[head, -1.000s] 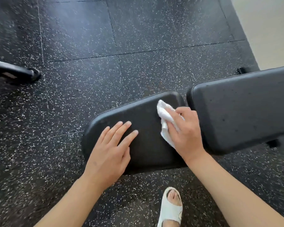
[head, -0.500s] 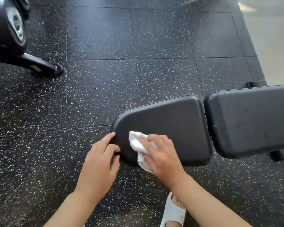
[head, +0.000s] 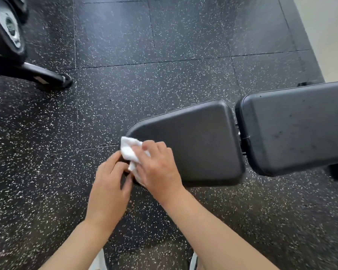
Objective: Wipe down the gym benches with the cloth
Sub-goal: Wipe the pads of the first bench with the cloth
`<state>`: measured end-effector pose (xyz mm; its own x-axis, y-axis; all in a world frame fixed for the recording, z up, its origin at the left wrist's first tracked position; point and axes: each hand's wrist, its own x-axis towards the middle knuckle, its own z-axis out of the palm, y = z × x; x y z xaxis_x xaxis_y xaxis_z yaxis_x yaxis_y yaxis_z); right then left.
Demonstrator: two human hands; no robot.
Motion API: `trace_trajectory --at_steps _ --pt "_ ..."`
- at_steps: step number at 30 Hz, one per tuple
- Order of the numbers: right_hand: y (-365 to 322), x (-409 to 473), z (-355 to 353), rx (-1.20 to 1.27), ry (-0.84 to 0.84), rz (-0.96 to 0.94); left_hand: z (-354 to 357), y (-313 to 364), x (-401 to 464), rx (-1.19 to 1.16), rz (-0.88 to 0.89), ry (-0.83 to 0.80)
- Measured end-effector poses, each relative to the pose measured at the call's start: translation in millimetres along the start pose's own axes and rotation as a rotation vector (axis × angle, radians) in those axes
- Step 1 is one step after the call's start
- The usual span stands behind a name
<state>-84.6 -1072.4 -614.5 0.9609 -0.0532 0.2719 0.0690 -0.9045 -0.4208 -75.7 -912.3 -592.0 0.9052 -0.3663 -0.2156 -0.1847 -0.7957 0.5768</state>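
A black padded gym bench crosses the right of the view: its seat pad lies in the middle and its longer back pad runs off to the right, with a narrow gap between them. My right hand holds a crumpled white cloth against the seat pad's narrow left end. My left hand is beside it, its fingers curled around that end's near corner, just under the cloth.
The floor is black rubber tiling with white speckles. A dark machine with a weight plate and a floor foot stands at the top left. Pale flooring begins at the top right.
My right hand has slid the cloth from the seat pad's right side to its left end. My left hand went from lying flat on the pad to curling around the end.
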Motion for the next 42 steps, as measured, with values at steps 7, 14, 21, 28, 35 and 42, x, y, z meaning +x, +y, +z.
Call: trace_trajectory --at_steps 7,14,21,28,35,42 --pt "126.4 -46.4 -77.3 -0.038 -0.013 -0.065 13.6 36.0 4.0 0.067 -0.132 0.131" --pt "183.6 45.7 -72.0 -0.123 0.113 0.123 38.0 66.3 52.6 0.077 -0.133 0.26" --pt "79.9 93.7 -2.1 -0.101 -0.092 0.007 58.0 70.7 53.0 0.045 -0.231 0.309" --pt "135.4 94.7 -44.7 -0.073 -0.214 -0.126 46.6 72.4 55.5 0.1 -0.16 0.251" --pt "210.8 108.9 -78.2 -0.154 -0.276 -0.064 62.9 97.3 80.3 0.143 -0.211 0.334" --pt "115.7 141.7 -14.6 0.088 -0.517 -0.176 95.5 113.0 75.9 0.169 -0.359 0.361"
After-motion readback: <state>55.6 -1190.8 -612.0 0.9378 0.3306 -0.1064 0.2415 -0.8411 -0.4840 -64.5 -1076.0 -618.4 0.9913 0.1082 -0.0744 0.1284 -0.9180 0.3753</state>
